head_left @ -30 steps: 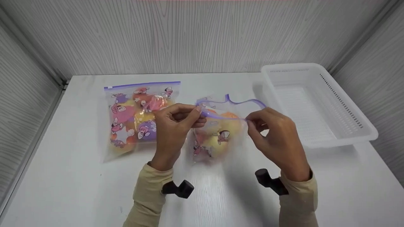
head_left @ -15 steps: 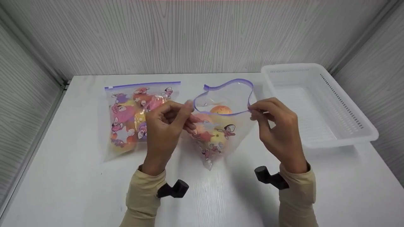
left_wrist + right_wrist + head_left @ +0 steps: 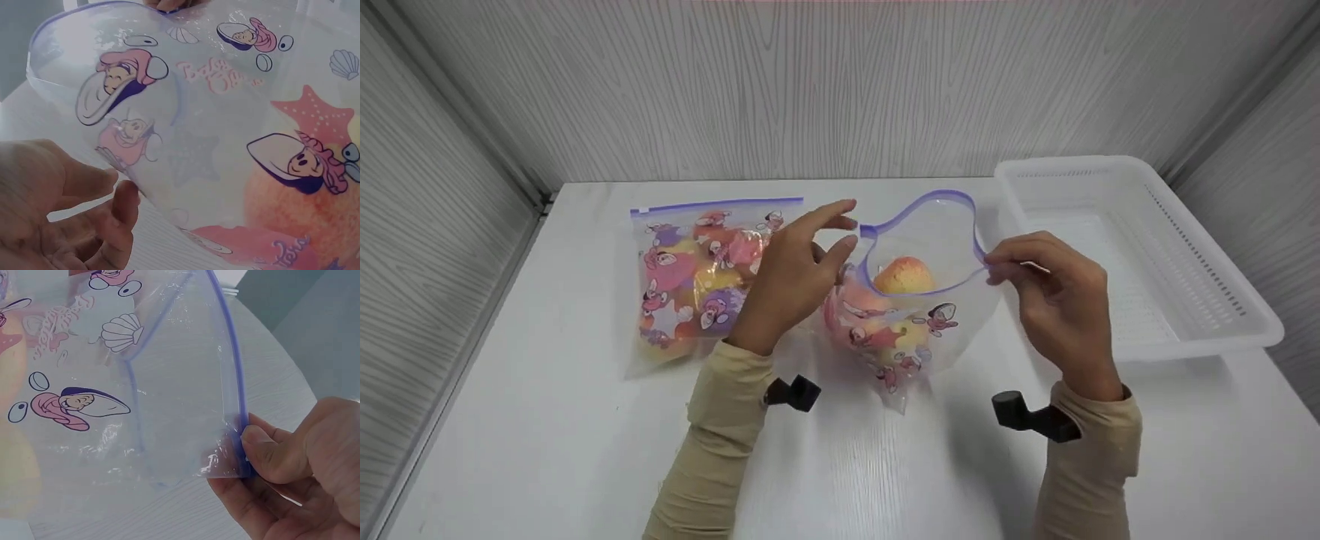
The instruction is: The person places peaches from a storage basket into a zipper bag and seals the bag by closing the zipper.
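My right hand pinches the purple rim of a clear printed zip bag at its right corner, thumb against fingers. That bag stands with its mouth spread wide. Inside, a red-yellow apple shows through the opening, and more round fruit is partly hidden behind the prints. My left hand is at the bag's left side, thumb and index finger apart in the head view. In the left wrist view its fingertips lie close to the bag's side edge; whether they touch it I cannot tell.
A second printed zip bag, full of round fruit, lies flat on the left, its purple strip closed with a white slider. On the right stands a white perforated plastic basket. Panelled walls enclose the white table.
The bag's mouth has spread from narrow to wide, exposing the apple. My left hand has come off the rim and moved right and up; my right hand keeps its pinch, slightly further right.
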Demonstrator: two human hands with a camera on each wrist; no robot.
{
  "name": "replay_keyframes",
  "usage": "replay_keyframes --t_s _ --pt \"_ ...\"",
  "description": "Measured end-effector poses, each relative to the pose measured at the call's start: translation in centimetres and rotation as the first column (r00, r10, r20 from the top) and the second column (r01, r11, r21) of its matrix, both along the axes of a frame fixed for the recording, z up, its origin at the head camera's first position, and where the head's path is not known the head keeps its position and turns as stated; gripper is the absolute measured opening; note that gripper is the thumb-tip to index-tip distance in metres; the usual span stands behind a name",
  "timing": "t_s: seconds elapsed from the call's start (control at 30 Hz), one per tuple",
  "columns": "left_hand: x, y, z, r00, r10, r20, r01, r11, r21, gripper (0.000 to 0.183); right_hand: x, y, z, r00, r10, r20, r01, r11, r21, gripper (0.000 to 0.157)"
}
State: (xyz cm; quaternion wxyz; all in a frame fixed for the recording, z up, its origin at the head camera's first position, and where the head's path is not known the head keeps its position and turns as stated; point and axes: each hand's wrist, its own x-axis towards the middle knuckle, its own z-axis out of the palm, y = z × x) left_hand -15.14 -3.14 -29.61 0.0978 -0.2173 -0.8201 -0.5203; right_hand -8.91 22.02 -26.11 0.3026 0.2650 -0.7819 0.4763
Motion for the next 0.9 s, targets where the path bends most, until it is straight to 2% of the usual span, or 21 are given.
replay_keyframes --t_s 0.1,0.2,0.37,0.5,0.6,0.77,0.9 --pt "-0.5 0.5 -0.1 1.000 -0.008 -0.009 0.008 1.000 -0.008 0.026 0.0 0.1 0.2 1.000 0.014 0.013 -0.013 0.999 -0.039 0.014" --pt "-0.4 0.6 0.0 0.998 0.017 -0.054 -0.015 0.999 0.029 0.017 -0.1 0.3 0.3 0.999 0.010 0.037 -0.006 0.993 -0.122 0.011" --pt "0.9 -0.3 0.2 0.993 0.043 -0.110 -0.033 0.995 0.091 0.011 0.0 0.8 0.2 0.989 -0.090 0.117 0.116 0.965 -0.237 0.007" --pt "1.9 -1.4 0.4 0.991 0.060 -0.121 -0.050 0.995 0.083 0.009 0.0 1.5 -0.1 0.973 -0.168 0.160 0.204 0.947 -0.246 0.008" --pt "2.3 -2.3 0.4 0.986 0.104 -0.132 -0.093 0.991 0.092 0.009 -0.2 2.0 -0.2 0.966 -0.195 0.170 0.235 0.938 -0.254 0.007" --pt "2.9 -3.6 0.2 0.967 0.184 -0.179 -0.167 0.980 0.108 0.007 -0.5 2.9 -0.3 0.952 -0.253 0.173 0.290 0.927 -0.237 0.006" --pt "3.5 -4.3 0.0 0.950 0.240 -0.199 -0.221 0.969 0.114 0.006 -1.2 3.9 -1.3 0.964 -0.215 0.155 0.250 0.934 -0.257 0.006"
